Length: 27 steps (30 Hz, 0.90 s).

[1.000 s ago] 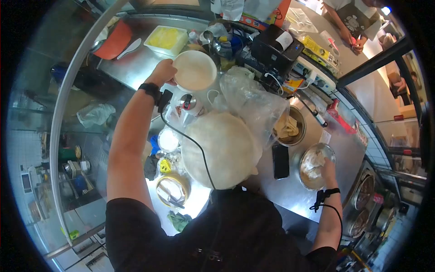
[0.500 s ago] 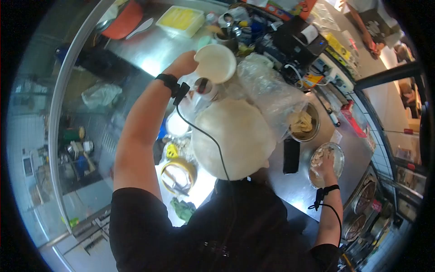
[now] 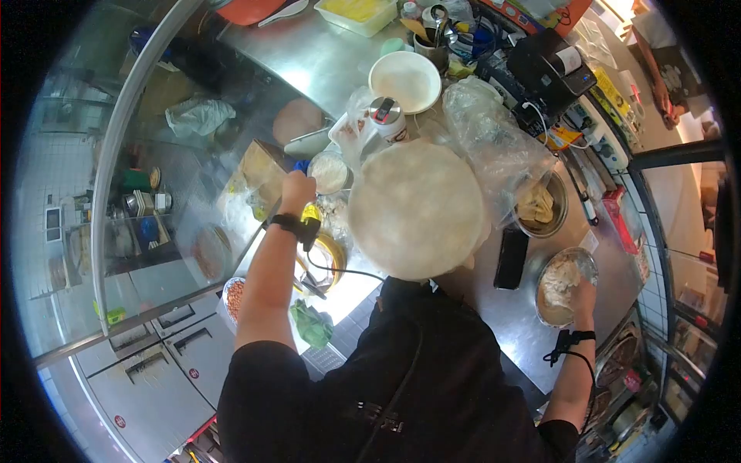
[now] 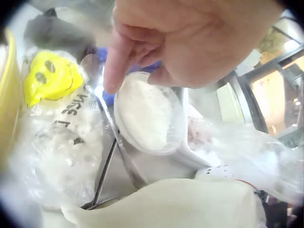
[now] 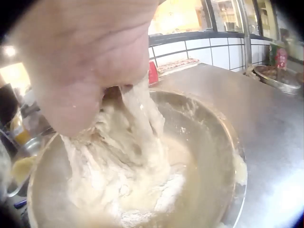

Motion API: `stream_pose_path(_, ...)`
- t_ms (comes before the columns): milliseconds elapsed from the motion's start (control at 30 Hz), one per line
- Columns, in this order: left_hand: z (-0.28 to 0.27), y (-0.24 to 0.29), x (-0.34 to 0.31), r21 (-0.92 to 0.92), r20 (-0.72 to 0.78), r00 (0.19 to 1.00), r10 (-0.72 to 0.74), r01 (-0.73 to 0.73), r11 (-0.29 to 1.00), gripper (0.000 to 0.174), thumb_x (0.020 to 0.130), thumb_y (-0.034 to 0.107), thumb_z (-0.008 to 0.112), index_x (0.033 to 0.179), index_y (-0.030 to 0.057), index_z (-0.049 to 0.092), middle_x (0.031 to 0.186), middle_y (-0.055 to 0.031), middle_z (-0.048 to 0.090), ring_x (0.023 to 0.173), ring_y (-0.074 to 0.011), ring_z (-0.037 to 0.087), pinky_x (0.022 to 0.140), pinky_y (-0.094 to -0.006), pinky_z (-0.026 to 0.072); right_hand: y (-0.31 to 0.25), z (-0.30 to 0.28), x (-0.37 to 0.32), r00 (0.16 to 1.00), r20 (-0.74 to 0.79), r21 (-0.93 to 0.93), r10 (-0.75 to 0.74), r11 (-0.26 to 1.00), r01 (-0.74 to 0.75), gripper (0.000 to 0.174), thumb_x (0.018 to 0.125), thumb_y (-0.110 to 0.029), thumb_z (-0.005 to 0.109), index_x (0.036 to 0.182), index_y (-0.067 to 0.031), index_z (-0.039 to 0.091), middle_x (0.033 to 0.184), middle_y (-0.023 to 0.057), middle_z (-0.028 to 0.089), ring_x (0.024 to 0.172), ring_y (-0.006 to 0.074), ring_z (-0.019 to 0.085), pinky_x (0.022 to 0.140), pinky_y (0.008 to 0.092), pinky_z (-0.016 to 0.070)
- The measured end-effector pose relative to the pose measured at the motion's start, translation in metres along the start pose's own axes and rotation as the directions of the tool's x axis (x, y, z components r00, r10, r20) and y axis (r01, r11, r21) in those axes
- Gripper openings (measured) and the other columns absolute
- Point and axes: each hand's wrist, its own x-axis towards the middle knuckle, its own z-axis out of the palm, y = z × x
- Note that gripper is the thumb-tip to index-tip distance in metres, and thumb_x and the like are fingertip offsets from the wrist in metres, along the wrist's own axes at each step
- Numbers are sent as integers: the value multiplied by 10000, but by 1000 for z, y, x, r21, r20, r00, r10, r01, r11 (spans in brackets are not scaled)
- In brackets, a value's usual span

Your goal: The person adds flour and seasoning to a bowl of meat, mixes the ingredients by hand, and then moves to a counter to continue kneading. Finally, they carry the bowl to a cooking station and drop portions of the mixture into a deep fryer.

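My left hand [image 3: 297, 191] is over a small tub of white powder [image 4: 147, 114]. Its index finger points down at the tub's rim, close beside a metal spoon [image 4: 114, 126], and the thumb overlaps the far edge. Nothing shows between those fingers. To the right, my right hand [image 3: 584, 299] reaches into a metal bowl [image 5: 223, 128]. It grips wet, sticky dough [image 5: 133, 156], which stretches in strands from the fingers to the mass below. Dry flour [image 5: 171, 192] lies on part of the dough. A white bowl [image 3: 405, 81] stands farther back on the counter.
A large round pale cover [image 3: 417, 208] fills the middle before me. Around it are a plastic bag [image 3: 490, 131], a can [image 3: 387, 116], a black phone [image 3: 511, 258] and a metal bowl with a folded cloth-like thing [image 3: 535, 202]. A bag with a yellow smiley [image 4: 52, 78] lies beside the tub.
My left hand has let go of the white bowl and come back toward me to the tub of powder. My right hand has stayed in the metal bowl, working the dough.
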Motion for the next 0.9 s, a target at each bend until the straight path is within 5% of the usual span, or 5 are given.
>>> stream_pose_path(133,35,-20,7,390,-36,944,329,-290,874,159,747,6,647,865,-92,687,898,-241,715,781,-371,731,690,-426,606,-9,-6,9,994,113,-193,-8,981,29,487,789,-218,732,1183,50,632,1096,297,680,1075,475,625,941,499,499)
stream_pose_path(200,42,-1,-2,-722,12,975,-221,162,673,244,793,-55,576,1027,-108,619,918,-239,698,764,-375,726,599,-423,615,-9,18,9,995,31,-153,-97,983,101,648,767,-277,766,1291,42,555,1217,306,620,1175,472,568,1008,498,461)
stream_pose_path(333,38,5,-8,-740,-1,987,-161,107,664,284,818,-73,517,1093,-81,587,1059,-229,660,833,-371,715,602,-431,644,-47,26,-5,998,31,-189,-55,980,60,1034,684,-330,855,1513,-8,328,1501,310,385,1410,457,362,1163,495,335)
stream_pose_path(500,36,-91,47,-356,-214,895,391,-444,822,321,814,-31,510,1121,-85,588,965,-189,689,741,-315,728,580,-403,636,-21,48,-1,999,-44,-43,-24,999,22,913,687,-179,848,1477,-37,414,1531,275,360,1420,462,342,1156,507,340)
stream_pose_path(900,-154,157,-31,-540,-157,955,250,-295,789,279,836,-9,575,1094,-79,655,929,-195,711,678,-250,732,549,-342,618,27,30,1,969,-226,197,-103,969,149,270,822,-84,702,1087,-32,703,1015,229,710,987,416,667,865,468,527)
